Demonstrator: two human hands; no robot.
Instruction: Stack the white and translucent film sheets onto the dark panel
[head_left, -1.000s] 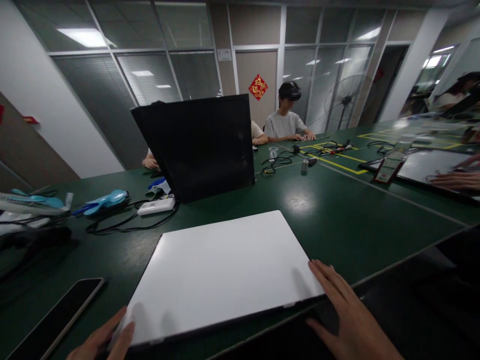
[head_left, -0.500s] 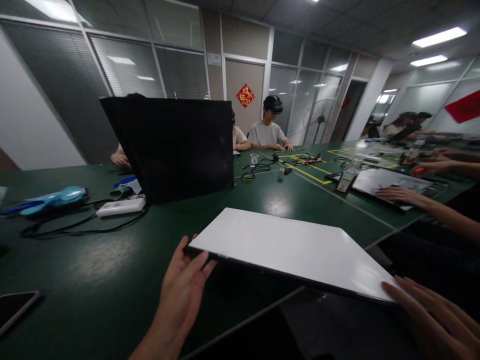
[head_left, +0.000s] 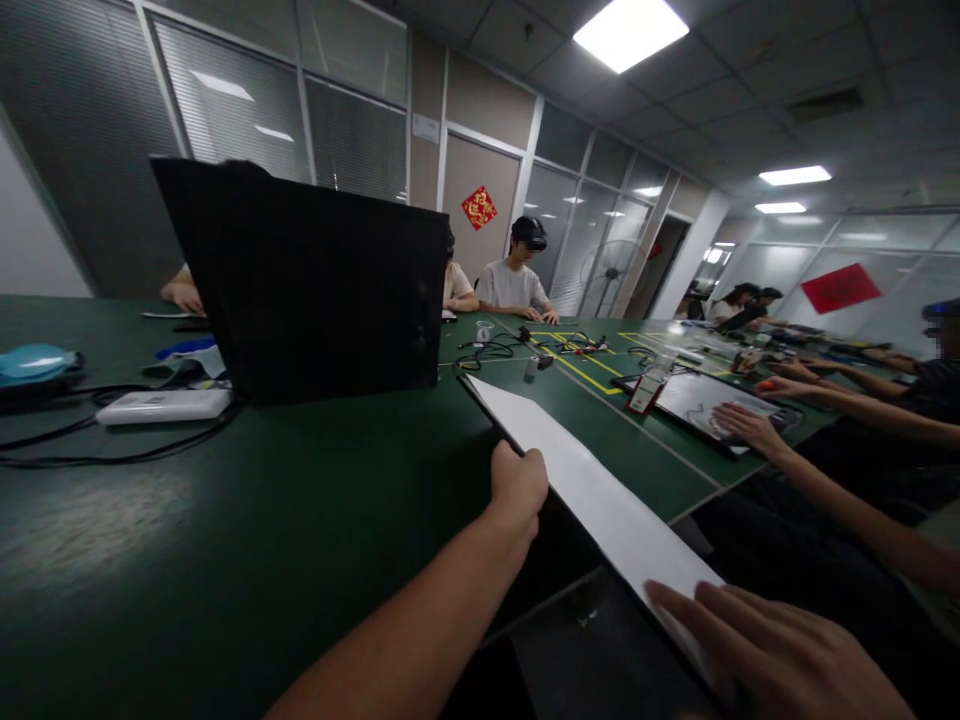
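A flat white panel with a thin black edge (head_left: 592,490) is held tilted above the front of the table, its far end up and its near end toward me. My left hand (head_left: 519,485) is closed round the panel's left long edge, with its fingers partly hidden behind it. At the near end my right hand (head_left: 780,640) grips the panel, fingers laid over the white face; its thumb is out of sight.
A large black screen-like board (head_left: 330,290) stands upright on the green table (head_left: 300,500). Left of it are a white power bank-like box (head_left: 163,406), cables and a blue object (head_left: 37,364). To the right, a co-worker's hand (head_left: 750,428) rests on another panel (head_left: 697,400).
The panel has turned and tilted more steeply, its far end swinging right. My left hand has moved right along with it, and the right hand has shifted left. The view has turned right.
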